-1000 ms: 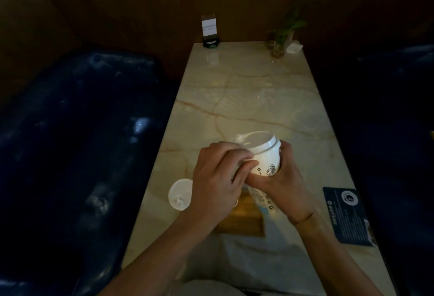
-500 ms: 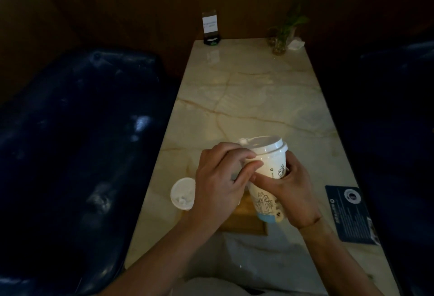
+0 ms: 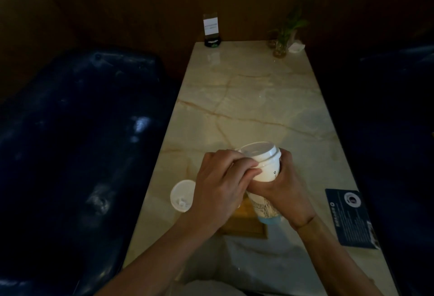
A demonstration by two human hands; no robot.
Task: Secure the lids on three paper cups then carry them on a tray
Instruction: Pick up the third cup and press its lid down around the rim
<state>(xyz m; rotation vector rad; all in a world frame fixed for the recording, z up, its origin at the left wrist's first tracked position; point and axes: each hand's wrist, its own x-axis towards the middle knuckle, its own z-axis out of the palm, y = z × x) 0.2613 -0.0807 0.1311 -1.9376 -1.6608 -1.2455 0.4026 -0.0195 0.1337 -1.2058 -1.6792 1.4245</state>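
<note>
Both hands grip one paper cup (image 3: 267, 173): right hand (image 3: 284, 190) wraps its thin, crushable wall, left hand (image 3: 220, 183) pinches the lid (image 3: 258, 152) rim, best squeezed lightly.

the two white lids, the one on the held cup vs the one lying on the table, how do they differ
The lid on the cup sits on the paper cup, raised and tilted off the table; the loose lid lies flat on the marble table. The left hand presses the cup lid's edge while the right hand holds the cup; nothing touches the loose lid. Both are round and white.
</note>
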